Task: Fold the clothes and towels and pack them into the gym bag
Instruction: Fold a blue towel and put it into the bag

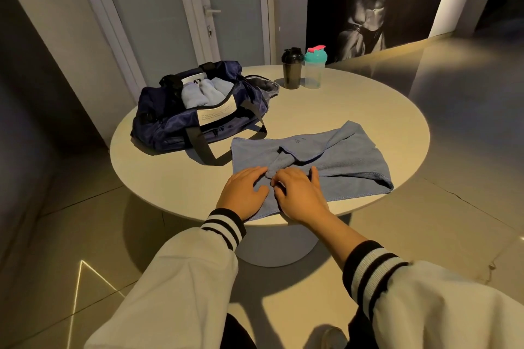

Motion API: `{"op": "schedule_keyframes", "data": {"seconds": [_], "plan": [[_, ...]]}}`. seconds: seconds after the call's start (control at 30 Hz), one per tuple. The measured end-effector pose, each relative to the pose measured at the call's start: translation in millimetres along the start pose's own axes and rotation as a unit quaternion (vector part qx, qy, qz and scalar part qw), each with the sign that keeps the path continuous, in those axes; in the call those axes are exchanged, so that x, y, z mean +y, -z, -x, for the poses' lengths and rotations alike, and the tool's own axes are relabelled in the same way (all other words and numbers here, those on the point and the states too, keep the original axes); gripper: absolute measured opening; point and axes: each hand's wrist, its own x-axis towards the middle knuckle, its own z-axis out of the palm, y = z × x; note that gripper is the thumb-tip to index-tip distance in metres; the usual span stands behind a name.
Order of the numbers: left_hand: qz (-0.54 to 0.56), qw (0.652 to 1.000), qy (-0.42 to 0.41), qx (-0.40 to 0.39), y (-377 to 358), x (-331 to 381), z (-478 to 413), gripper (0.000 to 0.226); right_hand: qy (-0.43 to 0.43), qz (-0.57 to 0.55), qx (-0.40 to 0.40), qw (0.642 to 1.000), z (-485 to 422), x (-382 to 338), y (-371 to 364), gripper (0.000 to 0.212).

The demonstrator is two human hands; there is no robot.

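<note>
Towel (340, 161) lay part-folded on the table (340, 105). The left hand (243, 190) pressed it, fingers straight. The right hand (297, 195) curled its fingers, pinching a bunched fold.

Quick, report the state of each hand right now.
Left hand: open, fingers lying flat on the blue cloth towel.
Right hand: fingers curled, pinching the bunched fold of the same towel.
</note>
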Motion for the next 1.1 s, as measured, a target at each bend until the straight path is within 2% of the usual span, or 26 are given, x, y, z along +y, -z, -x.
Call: {"op": "schedule_keyframes", "data": {"seconds": [0.13, 0.27, 0.33, 0.4, 0.5, 0.57, 0.63, 0.67, 0.73, 0.83, 0.9, 1.0, 1.1], "plan": [[0.003, 1.000, -0.003, 0.002, -0.1, -0.7, -0.5, 0.047, -0.008, -0.024, 0.033, 0.999, 2.2, 1.3, 0.8, 0.034], [0.002, 1.000, -0.009, -0.005, 1.7, 1.2, -1.0, 0.047, -0.022, -0.110, 0.100, 0.989, 2.8, -0.2, 5.7, 0.039], [0.079, 0.996, 0.033, -0.001, 5.9, 3.1, -1.9, 0.044, -0.011, -0.120, 0.102, 0.988, 0.2, 0.0, 8.8, 0.040], [0.195, 0.978, 0.073, 0.018, 11.6, 5.0, -1.3, 0.038, 0.041, -0.140, 0.095, 0.985, -1.8, -4.9, 15.8, 0.040], [0.293, 0.951, 0.086, 0.048, 18.8, 8.9, 3.8, 0.036, 0.114, -0.183, 0.013, 0.976, 1.5, -19.9, 28.8, 0.037], [0.271, 0.959, 0.070, 0.045, 20.4, 11.8, 7.1, 0.038, 0.110, -0.184, -0.088, 0.973, 6.0, -22.5, 29.6, 0.033], [0.225, 0.972, 0.056, 0.042, 18.4, 10.6, 7.2, 0.038, 0.088, -0.191, -0.136, 0.968, 11.4, -18.9, 25.7, 0.030], [0.210, 0.975, 0.053, 0.043, 16.9, 8.9, 6.1, 0.036, 0.082, -0.203, -0.131, 0.967, 14.1, -16.0, 23.9, 0.029], [0.177, 0.983, 0.042, 0.037, 14.4, 4.8, 5.2, 0.034, 0.085, -0.193, -0.063, 0.976, 16.6, -10.0, 22.5, 0.027], [0.130, 0.991, 0.016, 0.022, 12.8, 2.7, 6.8, 0.041, 0.044, -0.096, 0.037, 0.994, 14.8, 2.3, 21.8, 0.023], [0.120, 0.993, 0.003, 0.021, 12.1, 3.8, 6.9, 0.043, 0.006, -0.066, 0.026, 0.997, 14.9, 11.2, 18.6, 0.023], [0.037, 0.997, -0.024, 0.056, 9.8, 2.9, 6.1, 0.038, 0.026, -0.025, 0.016, 0.999, 19.1, 17.5, 10.0, 0.028], [0.002, 0.994, -0.006, 0.113, 10.1, 3.2, 13.3, 0.033, 0.042, -0.016, 0.027, 0.999, 20.8, 15.1, 10.1, 0.032]]}}
